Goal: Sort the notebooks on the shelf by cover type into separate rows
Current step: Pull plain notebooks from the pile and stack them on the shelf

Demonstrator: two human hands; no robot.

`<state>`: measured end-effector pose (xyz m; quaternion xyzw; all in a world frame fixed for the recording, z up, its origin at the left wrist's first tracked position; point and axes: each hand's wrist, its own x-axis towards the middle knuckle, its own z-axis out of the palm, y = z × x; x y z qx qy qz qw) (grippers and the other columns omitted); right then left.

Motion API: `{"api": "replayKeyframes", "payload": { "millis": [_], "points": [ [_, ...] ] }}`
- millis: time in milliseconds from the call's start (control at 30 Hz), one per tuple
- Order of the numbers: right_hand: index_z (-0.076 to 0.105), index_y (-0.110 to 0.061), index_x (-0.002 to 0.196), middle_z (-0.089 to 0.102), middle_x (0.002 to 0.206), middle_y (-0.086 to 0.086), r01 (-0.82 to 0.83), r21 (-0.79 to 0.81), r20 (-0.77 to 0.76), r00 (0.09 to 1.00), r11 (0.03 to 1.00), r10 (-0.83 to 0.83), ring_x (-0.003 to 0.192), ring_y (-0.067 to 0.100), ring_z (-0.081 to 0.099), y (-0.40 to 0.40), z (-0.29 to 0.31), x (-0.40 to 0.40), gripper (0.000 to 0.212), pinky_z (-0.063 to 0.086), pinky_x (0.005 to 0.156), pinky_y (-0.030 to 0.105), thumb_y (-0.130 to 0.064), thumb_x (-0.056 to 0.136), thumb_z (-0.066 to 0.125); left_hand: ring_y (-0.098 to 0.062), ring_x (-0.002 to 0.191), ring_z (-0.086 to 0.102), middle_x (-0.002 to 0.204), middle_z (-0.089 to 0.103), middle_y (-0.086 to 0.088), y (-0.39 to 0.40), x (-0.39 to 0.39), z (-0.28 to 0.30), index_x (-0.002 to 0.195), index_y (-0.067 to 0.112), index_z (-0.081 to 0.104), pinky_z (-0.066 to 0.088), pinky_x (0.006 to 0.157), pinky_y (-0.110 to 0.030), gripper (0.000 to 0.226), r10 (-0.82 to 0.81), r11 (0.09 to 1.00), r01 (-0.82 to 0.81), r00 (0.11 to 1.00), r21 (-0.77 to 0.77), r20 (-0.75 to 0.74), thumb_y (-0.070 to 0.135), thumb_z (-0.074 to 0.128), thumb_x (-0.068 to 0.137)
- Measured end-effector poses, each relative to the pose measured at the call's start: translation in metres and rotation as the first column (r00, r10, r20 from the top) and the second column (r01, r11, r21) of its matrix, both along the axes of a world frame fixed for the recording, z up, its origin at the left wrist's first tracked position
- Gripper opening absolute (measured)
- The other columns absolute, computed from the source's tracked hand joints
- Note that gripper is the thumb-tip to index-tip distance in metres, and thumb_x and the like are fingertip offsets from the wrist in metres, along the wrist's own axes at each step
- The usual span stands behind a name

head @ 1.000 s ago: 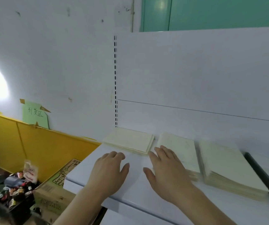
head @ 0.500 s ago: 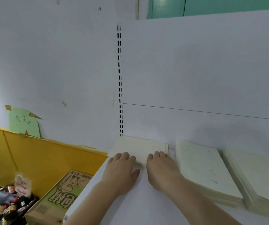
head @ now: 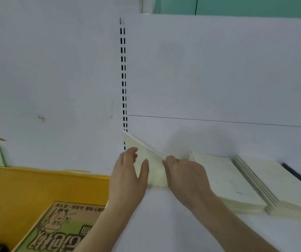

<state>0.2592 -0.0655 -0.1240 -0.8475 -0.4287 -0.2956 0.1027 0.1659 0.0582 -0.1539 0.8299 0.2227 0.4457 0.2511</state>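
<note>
- Step: lifting the thin cream paper-covered notebook stack (head: 146, 160), tilted, at the white shelf's (head: 164, 224) left end.
- Left hand (head: 127, 180) and right hand (head: 186, 175) fingers clamp its edges.
- Next, I judge: carry it level to its matching row.

We are seeing the tilted notebook stack (head: 146, 157) standing leftmost on the shelf (head: 164, 215), with two flat notebook stacks (head: 224, 180) lying to its right.

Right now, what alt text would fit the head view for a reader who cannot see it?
Both hands tilt a cream notebook stack up off the left end of a white shelf, left hand gripping its left side, right hand its right edge. Two more cream stacks lie flat to the right; a printed cardboard box sits lower left.
</note>
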Motion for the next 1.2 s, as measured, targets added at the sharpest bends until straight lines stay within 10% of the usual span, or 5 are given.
{"api": "replayKeyframes", "payload": {
  "millis": [133, 233, 500, 867, 1200],
  "points": [
    [0.062, -0.02, 0.075, 0.06, 0.058, -0.006, -0.106, 0.16, -0.014, 0.994, 0.981, 0.11, 0.047, 0.015, 0.056, 0.001, -0.004, -0.035, 0.008, 0.032, 0.046, 0.024, -0.021, 0.083, 0.064, -0.011, 0.105, 0.066, 0.116, 0.068, 0.004, -0.013, 0.004, 0.008, 0.132, 0.02, 0.049, 0.055, 0.093, -0.037, 0.069, -0.375, 0.643, 0.356, 0.918, -0.678, 0.126, 0.072, 0.05, 0.085],
    [0.064, -0.019, 0.108, 0.069, 0.1, -0.006, -0.258, 0.093, -0.259, 0.926, 0.962, 0.273, 0.089, 0.013, 0.063, 0.0, -0.02, -0.049, 0.027, 0.048, 0.075, 0.025, -0.028, 0.099, 0.041, -0.016, 0.098, 0.066, 0.107, 0.07, 0.002, -0.011, 0.005, 0.004, 0.116, 0.028, 0.055, 0.056, 0.086, -0.04, 0.018, -0.26, 0.603, 0.359, 0.933, -0.712, 0.25, 0.034, 0.048, 0.101],
    [0.026, -0.008, 0.151, 0.023, 0.159, 0.013, 0.039, -0.298, -0.304, 0.943, 0.954, -0.134, 0.147, 0.029, 0.019, 0.005, -0.031, 0.005, 0.056, 0.024, 0.117, 0.037, -0.023, 0.099, 0.04, -0.005, 0.091, 0.058, 0.1, 0.062, 0.014, 0.024, -0.02, 0.003, 0.121, 0.031, 0.049, 0.046, 0.063, -0.025, 0.02, -0.067, 0.689, 0.241, 0.96, -0.684, 0.271, 0.023, 0.039, 0.107],
    [0.046, -0.015, 0.124, 0.061, 0.116, 0.009, -0.035, -0.498, -0.183, 0.981, 0.866, -0.066, 0.103, 0.029, 0.061, 0.018, -0.013, 0.012, 0.028, 0.034, 0.069, 0.032, -0.013, 0.097, 0.04, -0.004, 0.091, 0.057, 0.102, 0.061, 0.013, 0.044, -0.048, 0.007, 0.12, 0.032, 0.047, 0.046, 0.062, -0.026, 0.017, 0.004, 0.752, 0.161, 0.968, -0.639, 0.249, 0.025, 0.037, 0.108],
    [0.046, -0.019, 0.083, 0.053, 0.059, -0.003, 0.042, 0.232, -0.248, 0.969, 0.972, 0.018, 0.06, 0.028, 0.056, 0.021, 0.031, -0.019, 0.026, 0.036, 0.054, 0.034, -0.029, 0.103, 0.031, -0.005, 0.095, 0.06, 0.106, 0.063, 0.014, 0.044, -0.068, 0.029, 0.125, 0.034, 0.048, 0.048, 0.065, -0.026, 0.021, -0.011, 0.782, 0.22, 0.94, -0.583, 0.34, 0.03, 0.036, 0.108]
  ]
}}
